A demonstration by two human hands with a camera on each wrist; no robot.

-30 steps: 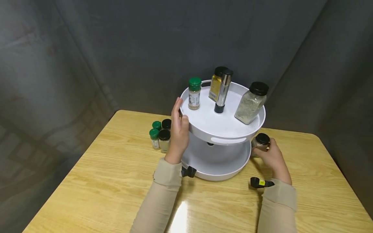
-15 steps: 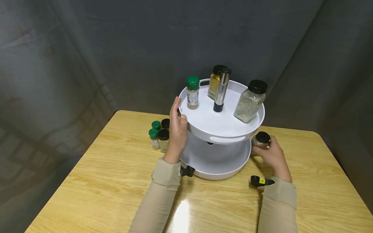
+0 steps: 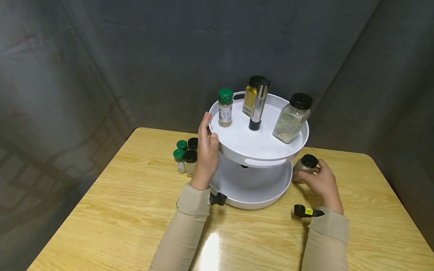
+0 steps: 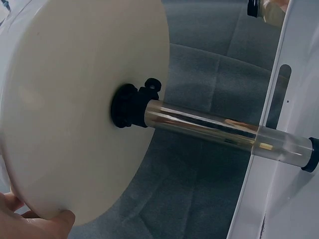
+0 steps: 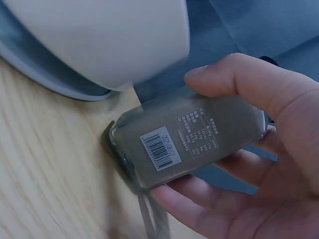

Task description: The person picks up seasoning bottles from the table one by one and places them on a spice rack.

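My left hand (image 3: 207,154) holds the left rim of the upper tray (image 3: 244,145) of a white two-tier turntable. In the left wrist view, a digit of the left hand (image 4: 40,226) presses on that tray's pale underside (image 4: 75,109). My right hand (image 3: 322,182) grips a black-lidded spice jar (image 3: 301,169) beside the turntable's right side. The right wrist view shows thumb and fingers around the clear, square-sided jar (image 5: 184,134). Its base is close to the table, and a barcode label faces the camera. The lower tray (image 3: 251,203) sits beneath the upper one.
On the upper tray stand a green-capped shaker (image 3: 225,107), a yellow jar (image 3: 250,98) and a large black-lidded jar (image 3: 291,120), around a metal post (image 3: 260,101). Several small jars (image 3: 190,162) cluster on the wooden table (image 3: 118,210) at left. A dark curtain (image 3: 162,67) hangs behind.
My right hand has shifted slightly to the right, carrying the spice jar a little with it. The left hand keeps its place on the upper tray.
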